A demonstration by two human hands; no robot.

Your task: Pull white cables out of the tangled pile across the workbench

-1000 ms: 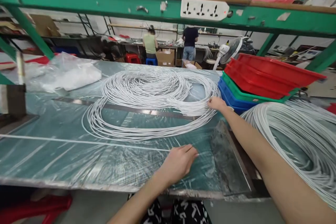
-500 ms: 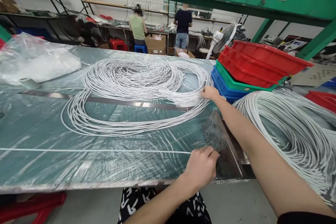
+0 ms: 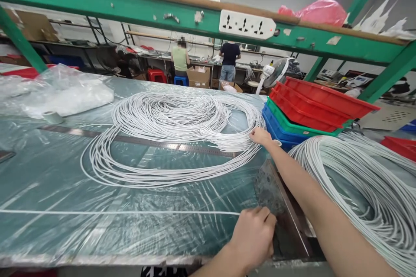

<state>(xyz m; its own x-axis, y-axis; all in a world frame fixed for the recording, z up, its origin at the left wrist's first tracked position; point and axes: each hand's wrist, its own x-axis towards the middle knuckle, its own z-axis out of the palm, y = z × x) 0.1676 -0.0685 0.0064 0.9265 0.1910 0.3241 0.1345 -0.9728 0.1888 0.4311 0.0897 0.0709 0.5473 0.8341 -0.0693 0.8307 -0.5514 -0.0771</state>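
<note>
My left hand (image 3: 255, 233) is closed around the right end of a single white cable (image 3: 130, 212), which runs straight across the near part of the table and out of view on the left. Farther off, my right hand (image 3: 261, 135) has its fingers pinched together at the right edge of the white cable coils (image 3: 172, 117); its fingertips seem to be on the cables there, though the exact grip is hidden. A looser loop of cable (image 3: 169, 177) lies in front of the big coil. Under the coils passes a long steel ruler (image 3: 78, 132).
Red, green and blue trays (image 3: 312, 112) are stacked behind my right arm. Another large cable coil (image 3: 367, 181) lies to the right. A dark metal angle plate (image 3: 279, 199) stands by my left hand. A green shelf beam (image 3: 136, 11) crosses above; two people work beyond.
The view has tilted upward, so the table and coils appear lower and more of the shelf shows. Both hands keep nearly the same places relative to the cables.
</note>
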